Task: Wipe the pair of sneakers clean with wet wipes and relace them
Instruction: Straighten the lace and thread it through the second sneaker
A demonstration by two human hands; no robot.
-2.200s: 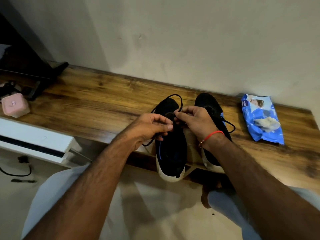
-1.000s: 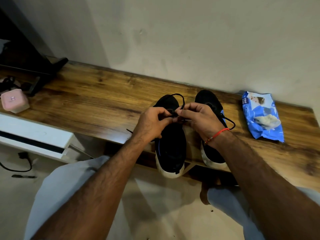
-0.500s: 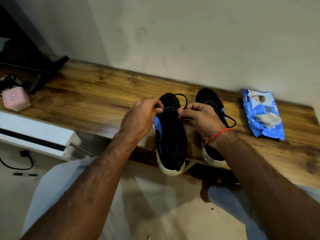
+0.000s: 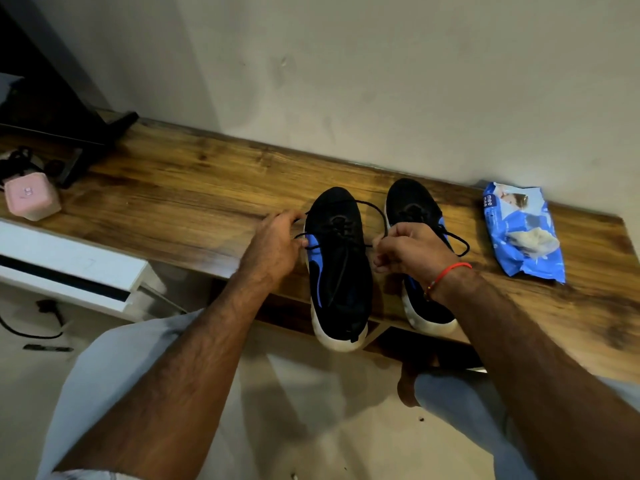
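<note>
Two black sneakers with blue marks and white soles stand side by side on the wooden shelf, heels over its front edge. The left sneaker has a black lace running out to both sides. My left hand pinches one lace end at the shoe's left side. My right hand pinches the other end between the two shoes, covering part of the right sneaker. A blue wet wipes pack lies to the right, with a white wipe showing at its opening.
A pink box and dark cables sit at the shelf's left end, beside a black stand. A white unit stands lower left. The wall runs close behind the shelf. My knees are below the shelf's front edge.
My hands, which were together over the left sneaker's laces, have pulled apart sideways, drawing the lace ends out to the left and right.
</note>
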